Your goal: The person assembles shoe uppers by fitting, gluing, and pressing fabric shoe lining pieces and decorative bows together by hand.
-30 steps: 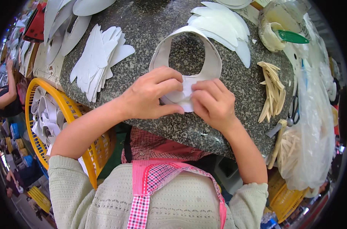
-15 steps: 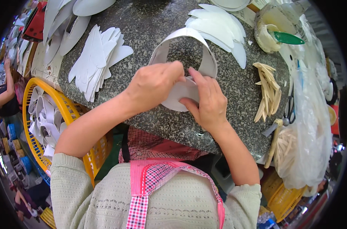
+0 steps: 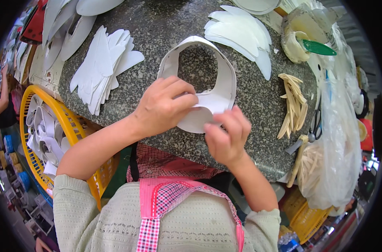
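Note:
A white piece that looks like a shoe upper (image 3: 195, 41) forms a loop on the speckled stone tabletop in front of me. Its rounded flap (image 3: 196, 121) lies at the near end, between my hands. With bent fingers, my left hand (image 3: 168, 103) is closed on the piece's near left part, where the flap joins the loop. My right hand (image 3: 228, 136) is beside the flap's right edge, its fingers curled and blurred by motion. Whether those fingers grip the edge does not show.
White leaf-shaped pieces are fanned in a left stack (image 3: 99, 69) and a far-right stack (image 3: 241, 35). A yellow basket (image 3: 69, 115) of white pieces stands left. On the right are a glue pot (image 3: 294, 46) with a green-handled tool (image 3: 319, 47), wooden sticks (image 3: 294, 107), scissors (image 3: 315, 130) and a plastic bag (image 3: 336, 168).
My right hand has moved down off the middle of the piece, and its fingers have curled. The left hand has shifted slightly down and left. More of the loop's inside and the flap shows.

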Demonstrator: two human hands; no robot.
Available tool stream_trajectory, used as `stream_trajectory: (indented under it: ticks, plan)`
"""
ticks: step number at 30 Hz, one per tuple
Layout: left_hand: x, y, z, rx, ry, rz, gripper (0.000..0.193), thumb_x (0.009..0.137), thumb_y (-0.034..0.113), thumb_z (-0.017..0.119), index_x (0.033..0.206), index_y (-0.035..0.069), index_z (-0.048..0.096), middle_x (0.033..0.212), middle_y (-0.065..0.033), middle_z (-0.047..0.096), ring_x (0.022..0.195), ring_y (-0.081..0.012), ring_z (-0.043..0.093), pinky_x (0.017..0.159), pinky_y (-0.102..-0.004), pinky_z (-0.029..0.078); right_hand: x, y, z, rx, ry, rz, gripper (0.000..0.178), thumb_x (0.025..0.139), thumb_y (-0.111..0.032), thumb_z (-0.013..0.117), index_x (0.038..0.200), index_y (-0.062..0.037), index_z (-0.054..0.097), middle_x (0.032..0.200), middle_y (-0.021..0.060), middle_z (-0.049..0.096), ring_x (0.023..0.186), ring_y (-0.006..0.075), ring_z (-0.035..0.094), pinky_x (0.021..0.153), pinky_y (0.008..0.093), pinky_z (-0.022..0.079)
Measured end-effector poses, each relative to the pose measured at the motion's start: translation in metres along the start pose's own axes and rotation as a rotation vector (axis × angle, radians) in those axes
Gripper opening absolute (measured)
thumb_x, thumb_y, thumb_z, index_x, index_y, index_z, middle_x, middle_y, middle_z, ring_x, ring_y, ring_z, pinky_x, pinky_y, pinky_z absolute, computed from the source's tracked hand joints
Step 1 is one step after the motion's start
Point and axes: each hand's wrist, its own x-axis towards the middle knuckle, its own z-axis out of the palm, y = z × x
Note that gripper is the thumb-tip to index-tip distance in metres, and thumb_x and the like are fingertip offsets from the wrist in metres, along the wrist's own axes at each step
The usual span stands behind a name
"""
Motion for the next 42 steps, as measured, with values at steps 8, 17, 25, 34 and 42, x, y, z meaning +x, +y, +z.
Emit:
stream_trajectory:
  ticks: [8,17,25,34,42]
  plan:
    - [-0.008,-0.005,0.015,0.134,0.147,0.07,0.014,0.065,0.009,0.057,0.079,0.005,0.054,0.073,-0.0052,0.051,0.068,-0.0206,0.053,0.057,-0.0309,0.043,-0.007,-0.015,0.0,-0.278,-0.103,-0.104,0.034,0.07,-0.013,0.056,0.103,-0.0078,0.063,0.104,0.0028,0.055,0.099,0.0208,0.044,0.092,0.0416,0.036]
    - [-0.001,-0.003,0.013,0.027,0.218,-0.122,0.014,0.07,0.0,0.065,0.082,0.002,0.058,0.07,-0.0102,0.057,0.061,-0.0275,0.056,0.054,-0.0341,0.045,0.006,-0.014,0.002,-0.226,-0.44,-0.006,0.044,0.068,-0.014,0.053,0.109,0.0018,0.059,0.117,0.007,0.051,0.095,0.0183,0.047,0.075,0.0313,0.036]
    - [-0.018,0.002,0.007,0.167,0.233,0.201,0.025,0.062,0.006,0.061,0.086,0.001,0.061,0.086,-0.009,0.063,0.077,-0.0227,0.061,0.066,-0.032,0.051,0.002,-0.013,-0.001,-0.154,-0.441,0.046,0.031,0.066,-0.01,0.054,0.094,0.0005,0.062,0.098,0.0071,0.054,0.088,0.0216,0.049,0.07,0.0328,0.037]
    - [-0.026,0.008,0.005,0.292,0.103,0.253,0.027,0.064,0.007,0.059,0.089,-0.003,0.061,0.094,-0.0112,0.063,0.082,-0.0203,0.062,0.069,-0.0283,0.053,0.027,0.005,-0.009,-0.174,-0.153,-0.117,0.025,0.072,-0.009,0.056,0.096,-0.0036,0.063,0.099,0.0083,0.059,0.094,0.0243,0.055,0.073,0.0345,0.045]
    - [-0.037,-0.002,-0.012,0.198,-0.058,0.169,0.032,0.073,0.01,0.058,0.104,0.004,0.062,0.108,-0.0093,0.062,0.098,-0.0189,0.061,0.078,-0.0298,0.05,0.018,0.032,-0.014,-0.028,-0.459,-0.188,0.032,0.064,-0.008,0.057,0.095,-0.0018,0.065,0.103,0.0095,0.06,0.096,0.0246,0.059,0.087,0.0391,0.045]
